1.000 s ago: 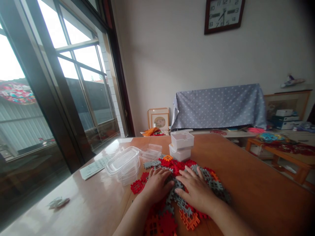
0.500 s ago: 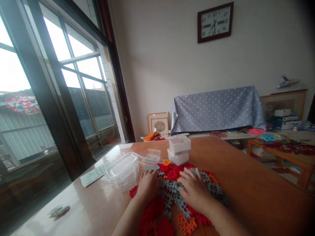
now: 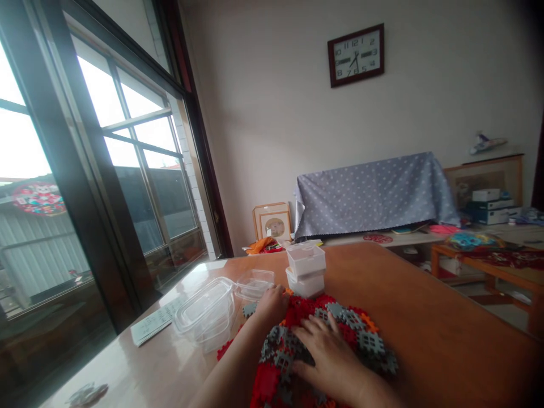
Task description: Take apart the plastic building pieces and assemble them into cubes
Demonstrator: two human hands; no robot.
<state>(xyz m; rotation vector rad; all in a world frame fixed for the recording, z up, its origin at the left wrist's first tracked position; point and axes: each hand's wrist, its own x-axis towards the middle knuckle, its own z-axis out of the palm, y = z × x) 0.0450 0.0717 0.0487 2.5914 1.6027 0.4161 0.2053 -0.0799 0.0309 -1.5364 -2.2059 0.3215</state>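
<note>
A wide pile of interlocking plastic building pieces point(image 3: 267, 379), red, grey and orange, is spread over the table in front of me. At the pile's far left edge, my left hand point(image 3: 274, 306) has its fingers curled down near an orange piece; whatever lies under the fingertips is hidden. My right hand point(image 3: 325, 351) rests palm down on the middle of the pile, fingers spread over red and grey pieces. Just beyond the pile stand two stacked white plastic boxes point(image 3: 306, 269).
Left of the pile are clear plastic containers point(image 3: 204, 311) and a clear lid point(image 3: 255, 283). A written paper pad point(image 3: 155, 323) and a small crumpled packet point(image 3: 87, 395) lie farther left on the wooden table point(image 3: 442, 334). A low bench point(image 3: 505, 260) stands at right.
My left hand has moved away from me and to the right, to the pile's far edge. My right hand has come slightly nearer, fingers still spread. The view has tilted up a little.
</note>
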